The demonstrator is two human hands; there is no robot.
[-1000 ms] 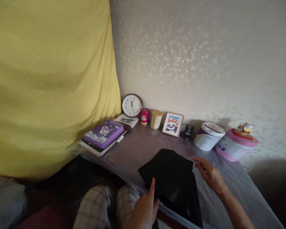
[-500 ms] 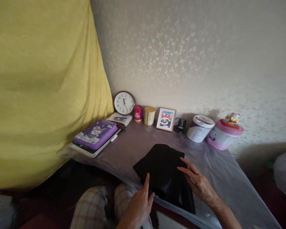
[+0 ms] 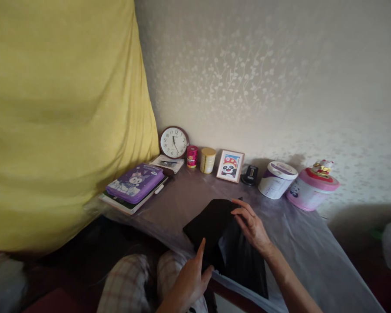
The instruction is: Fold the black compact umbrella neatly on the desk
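Observation:
A black plastic sheet [image 3: 207,224], matte in parts and shiny in others, lies folded at the near edge of the table. At its far right corner, the fingertips of my right hand [image 3: 252,226] are closed on the edge and hold it raised and turned inward. My left hand [image 3: 190,276] is at the sheet's near left side, index finger stretched out and thumb apart. The index fingertip appears to touch the sheet; the remaining fingers are mostly hidden. Shiny black folds [image 3: 247,261] spread under my right wrist down to the table edge.
A plastic cover lies over the table [image 3: 299,243]. Along the wall stand a clock [image 3: 174,142], a pink can [image 3: 192,156], a yellow can [image 3: 207,160], a picture frame [image 3: 230,166], a black device [image 3: 250,175] and two tubs [image 3: 278,180]. A purple case [image 3: 135,182] rests on books at left.
My right hand has moved left, lifting the sheet's right edge and folding it inward. My left hand has stayed nearly in place. The view has shifted slightly.

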